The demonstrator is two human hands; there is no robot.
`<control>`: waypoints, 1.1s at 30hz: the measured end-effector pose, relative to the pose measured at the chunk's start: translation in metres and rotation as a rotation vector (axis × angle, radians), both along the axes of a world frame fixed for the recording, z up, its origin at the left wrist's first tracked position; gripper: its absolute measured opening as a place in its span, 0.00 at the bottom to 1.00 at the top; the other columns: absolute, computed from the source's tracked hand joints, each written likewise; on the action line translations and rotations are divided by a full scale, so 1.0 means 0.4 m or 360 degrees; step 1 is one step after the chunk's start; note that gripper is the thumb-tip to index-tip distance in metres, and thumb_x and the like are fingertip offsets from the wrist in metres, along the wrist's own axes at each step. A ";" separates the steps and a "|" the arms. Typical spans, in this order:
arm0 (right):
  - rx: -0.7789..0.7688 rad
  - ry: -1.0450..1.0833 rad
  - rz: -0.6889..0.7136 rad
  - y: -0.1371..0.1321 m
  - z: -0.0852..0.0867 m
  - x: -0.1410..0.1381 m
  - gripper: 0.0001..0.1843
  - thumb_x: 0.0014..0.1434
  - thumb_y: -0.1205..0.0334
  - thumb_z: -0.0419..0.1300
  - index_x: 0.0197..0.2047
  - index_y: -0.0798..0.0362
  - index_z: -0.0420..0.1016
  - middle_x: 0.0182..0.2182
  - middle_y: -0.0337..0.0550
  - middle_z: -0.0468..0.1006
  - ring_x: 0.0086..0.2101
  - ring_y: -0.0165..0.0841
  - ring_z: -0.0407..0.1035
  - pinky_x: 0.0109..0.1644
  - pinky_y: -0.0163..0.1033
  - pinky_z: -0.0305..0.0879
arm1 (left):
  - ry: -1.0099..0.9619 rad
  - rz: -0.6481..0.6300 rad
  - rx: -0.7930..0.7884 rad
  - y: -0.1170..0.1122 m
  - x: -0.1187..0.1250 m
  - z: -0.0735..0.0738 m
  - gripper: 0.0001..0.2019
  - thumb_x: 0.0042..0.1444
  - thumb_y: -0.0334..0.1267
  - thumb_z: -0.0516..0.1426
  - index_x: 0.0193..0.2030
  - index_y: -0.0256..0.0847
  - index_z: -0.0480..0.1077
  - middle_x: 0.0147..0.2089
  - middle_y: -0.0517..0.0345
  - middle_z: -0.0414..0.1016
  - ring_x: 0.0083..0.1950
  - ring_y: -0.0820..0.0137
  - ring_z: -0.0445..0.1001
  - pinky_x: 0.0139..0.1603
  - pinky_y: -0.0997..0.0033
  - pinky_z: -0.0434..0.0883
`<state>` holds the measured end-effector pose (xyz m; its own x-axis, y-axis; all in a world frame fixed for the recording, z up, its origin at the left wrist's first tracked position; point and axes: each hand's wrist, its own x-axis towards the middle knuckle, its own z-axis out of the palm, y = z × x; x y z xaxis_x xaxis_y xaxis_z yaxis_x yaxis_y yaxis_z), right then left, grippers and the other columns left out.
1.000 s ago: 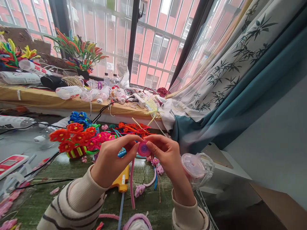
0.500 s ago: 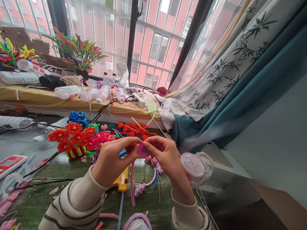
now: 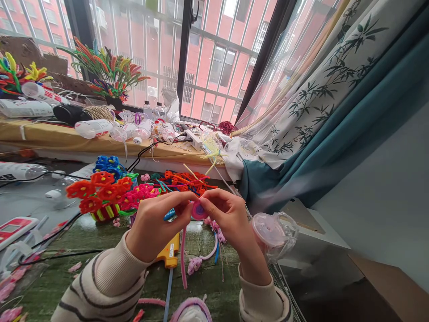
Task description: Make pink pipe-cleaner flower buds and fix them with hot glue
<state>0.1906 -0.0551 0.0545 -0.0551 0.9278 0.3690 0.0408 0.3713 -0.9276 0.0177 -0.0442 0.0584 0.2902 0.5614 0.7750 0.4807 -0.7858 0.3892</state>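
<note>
My left hand point(image 3: 154, 225) and my right hand point(image 3: 231, 219) meet in front of me, both pinched on a small pink coil of pipe cleaner point(image 3: 199, 210) with a purple centre. Its loose pink tail point(image 3: 182, 259) hangs down from the coil to the green table point(image 3: 67, 277). Under my hands lies a yellow glue gun point(image 3: 170, 253). Small pink pipe-cleaner flowers point(image 3: 195, 264) lie on the table just below my right hand.
Orange, pink and blue pipe-cleaner flowers point(image 3: 107, 188) stand to the left. A clear plastic tub with a pink lid point(image 3: 273, 232) sits at the table's right edge. Bottles point(image 3: 94, 129) and a power strip point(image 3: 195, 139) clutter the window ledge. Curtains point(image 3: 318, 116) hang at right.
Both hands have stayed together on the pink coil, with only slight shifts of the fingers; the view has drifted a little.
</note>
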 end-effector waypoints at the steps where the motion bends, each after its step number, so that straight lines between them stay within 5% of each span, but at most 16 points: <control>1: 0.0007 -0.0005 -0.0008 -0.001 0.000 -0.002 0.10 0.57 0.54 0.65 0.34 0.54 0.77 0.27 0.40 0.78 0.24 0.28 0.70 0.26 0.32 0.67 | 0.0016 0.0010 0.0002 0.000 0.000 0.001 0.07 0.57 0.32 0.56 0.40 0.43 0.75 0.29 0.64 0.80 0.27 0.76 0.76 0.32 0.79 0.71; 15: 0.0003 0.0034 -0.0023 0.000 -0.002 -0.013 0.11 0.56 0.54 0.66 0.33 0.53 0.77 0.25 0.38 0.77 0.22 0.27 0.68 0.25 0.32 0.65 | 0.0056 -0.0015 0.0065 0.002 -0.008 0.007 0.07 0.58 0.31 0.56 0.39 0.40 0.76 0.31 0.61 0.81 0.27 0.77 0.75 0.32 0.80 0.70; 23: -0.0057 0.0109 0.0014 0.003 0.000 -0.003 0.13 0.55 0.52 0.66 0.36 0.54 0.79 0.28 0.41 0.79 0.23 0.28 0.69 0.26 0.32 0.66 | -0.0309 -0.0126 -0.0413 0.006 0.001 0.001 0.10 0.58 0.37 0.58 0.46 0.39 0.71 0.30 0.59 0.81 0.29 0.72 0.79 0.33 0.76 0.75; 33: -0.0023 0.0118 -0.0059 0.005 0.002 0.010 0.12 0.53 0.54 0.69 0.36 0.53 0.80 0.27 0.42 0.81 0.22 0.31 0.73 0.26 0.34 0.70 | -0.0450 -0.0103 -0.0515 0.017 0.004 -0.005 0.11 0.61 0.43 0.56 0.42 0.38 0.75 0.32 0.57 0.81 0.30 0.72 0.78 0.30 0.78 0.75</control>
